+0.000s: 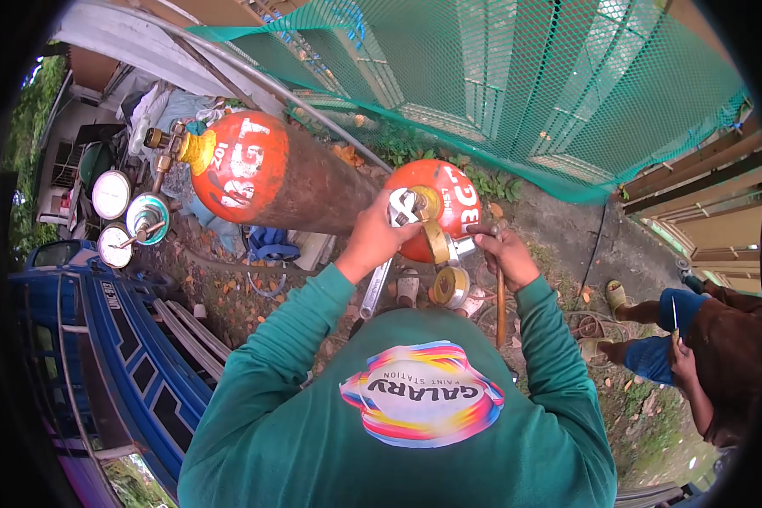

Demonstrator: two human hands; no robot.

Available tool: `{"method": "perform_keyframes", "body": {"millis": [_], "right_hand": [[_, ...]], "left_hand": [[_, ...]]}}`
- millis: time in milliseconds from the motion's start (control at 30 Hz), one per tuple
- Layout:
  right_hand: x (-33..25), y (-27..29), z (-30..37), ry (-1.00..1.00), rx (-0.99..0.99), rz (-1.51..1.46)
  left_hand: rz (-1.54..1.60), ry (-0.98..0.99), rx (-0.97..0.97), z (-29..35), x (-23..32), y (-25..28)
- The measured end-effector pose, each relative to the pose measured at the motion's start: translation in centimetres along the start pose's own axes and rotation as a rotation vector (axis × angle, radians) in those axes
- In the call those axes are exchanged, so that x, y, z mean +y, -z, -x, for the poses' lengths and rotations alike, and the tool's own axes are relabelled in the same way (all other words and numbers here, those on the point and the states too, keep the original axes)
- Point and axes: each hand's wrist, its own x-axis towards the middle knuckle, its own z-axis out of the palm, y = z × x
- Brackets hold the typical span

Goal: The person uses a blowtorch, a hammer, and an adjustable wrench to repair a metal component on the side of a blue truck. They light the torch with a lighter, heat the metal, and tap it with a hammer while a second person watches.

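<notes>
My left hand (372,235) is closed around an adjustable wrench (374,289), its jaws at the brass valve on top of an upright orange gas cylinder (461,188). My right hand (510,256) grips a hammer (501,309) by its wooden handle, which hangs downward; the dark head lies close to the valve fittings. Between the hands sits a brass regulator (436,242) with a round gauge (450,286) toward my chest. Fingers partly hide where the wrench meets the valve.
Another orange-topped cylinder (237,165) leans at the left, carrying a regulator with round gauges (148,218). Green netting (559,93) hangs over a fence ahead. A blue vehicle (135,356) stands at left. At right, another person's hand (684,360) holds a thin tool.
</notes>
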Motion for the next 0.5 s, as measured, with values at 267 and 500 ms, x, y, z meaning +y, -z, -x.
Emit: {"method": "perform_keyframes", "body": {"millis": [267,500], "right_hand": [[-0.4,0.8,-0.1,-0.022,0.046,0.111],[-9.6,-2.2,4.2,0.248,0.025,0.265]], "left_hand": [[0.412,-0.05,-0.018,1.2,1.0,1.5],[1.08,0.023,-0.176,0.4,12.0,8.9]]}}
